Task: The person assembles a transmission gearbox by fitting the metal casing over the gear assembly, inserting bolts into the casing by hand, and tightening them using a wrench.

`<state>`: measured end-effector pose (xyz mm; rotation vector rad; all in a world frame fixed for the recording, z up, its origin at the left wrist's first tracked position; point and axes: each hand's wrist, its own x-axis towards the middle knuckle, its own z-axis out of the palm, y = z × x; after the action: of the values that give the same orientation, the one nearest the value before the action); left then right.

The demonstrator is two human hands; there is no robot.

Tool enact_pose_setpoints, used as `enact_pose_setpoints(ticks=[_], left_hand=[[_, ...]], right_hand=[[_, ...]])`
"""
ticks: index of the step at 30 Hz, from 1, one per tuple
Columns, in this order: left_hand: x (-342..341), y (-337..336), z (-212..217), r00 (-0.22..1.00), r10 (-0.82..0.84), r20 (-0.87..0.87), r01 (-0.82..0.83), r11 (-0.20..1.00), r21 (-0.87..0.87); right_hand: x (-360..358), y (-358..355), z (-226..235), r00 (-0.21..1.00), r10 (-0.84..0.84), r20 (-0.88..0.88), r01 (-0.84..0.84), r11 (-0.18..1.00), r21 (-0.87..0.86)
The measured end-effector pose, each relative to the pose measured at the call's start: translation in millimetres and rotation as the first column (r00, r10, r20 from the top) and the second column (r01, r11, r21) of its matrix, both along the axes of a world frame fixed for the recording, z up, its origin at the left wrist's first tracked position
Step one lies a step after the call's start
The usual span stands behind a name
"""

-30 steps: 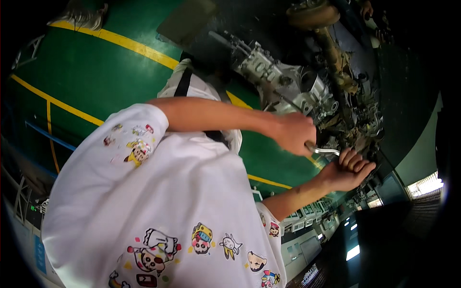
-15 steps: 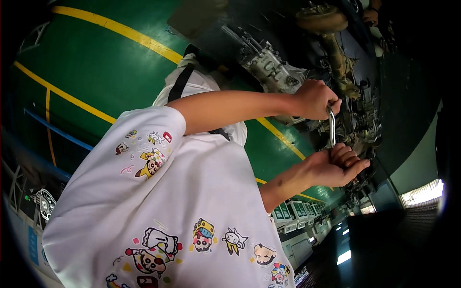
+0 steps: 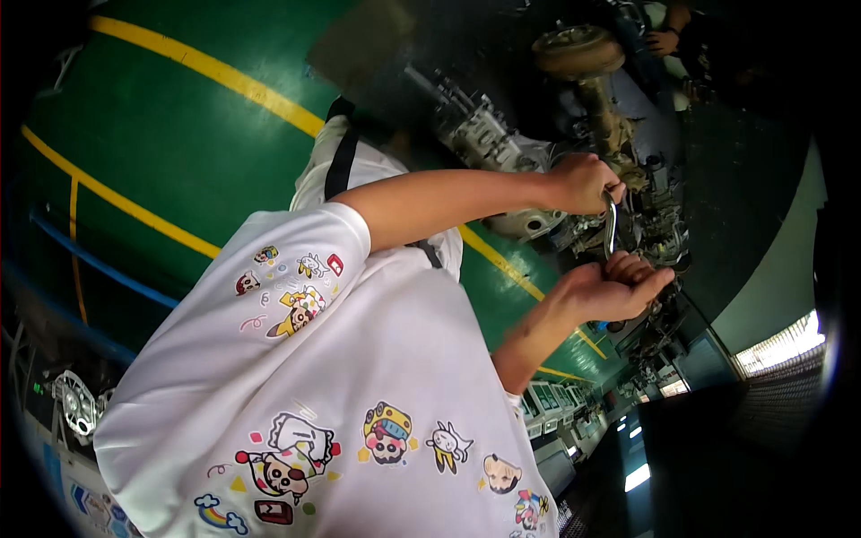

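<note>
A curved shiny metal rod [image 3: 611,226], perhaps a crank-type wrench, spans the gap between my two hands. My left hand [image 3: 583,184] is closed in a fist around its upper end. Lower down, my right hand [image 3: 614,291] has its fingers curled round the other end, which they mostly hide. Beyond my hands lie dark, greasy mechanical parts [image 3: 659,206], and I cannot tell whether the rod touches them. A grey metal gearbox-like casing [image 3: 484,134] sits beside my left forearm.
A rusty round drum [image 3: 578,54] on an axle-like assembly is at the top. Near it, another person's hand [image 3: 664,40] rests with fingers spread. Green floor [image 3: 179,117] with yellow lines [image 3: 215,72] spreads at the left. A silver metal housing [image 3: 76,403] stands at the lower left.
The whole view has shifted, so my hands and the machinery sit slightly further left. Both hands keep their hold on the rod, and less of it shows between them. The other person's hand shows more.
</note>
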<state>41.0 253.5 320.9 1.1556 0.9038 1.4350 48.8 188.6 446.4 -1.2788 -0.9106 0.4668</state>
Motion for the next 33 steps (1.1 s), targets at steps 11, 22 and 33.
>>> enact_pose_setpoints(ticks=[11, 22, 33], left_hand=[[-72, 12, -32, 0.849, -0.447, -0.281, 0.516, 0.815, 0.263], [-236, -64, -207, 0.925, 0.361, -0.117, -0.379, 0.88, -0.287], [-341, -203, -325, 0.928, 0.172, -0.329, -0.36, 0.634, -0.685]], right_hand=[[37, 1, 13, 0.971, 0.239, 0.028, -0.238, 0.971, -0.041], [65, 26, 50, 0.931, 0.348, 0.113, -0.359, 0.929, 0.089], [72, 40, 25, 0.956, 0.288, 0.061, -0.293, 0.952, 0.088]])
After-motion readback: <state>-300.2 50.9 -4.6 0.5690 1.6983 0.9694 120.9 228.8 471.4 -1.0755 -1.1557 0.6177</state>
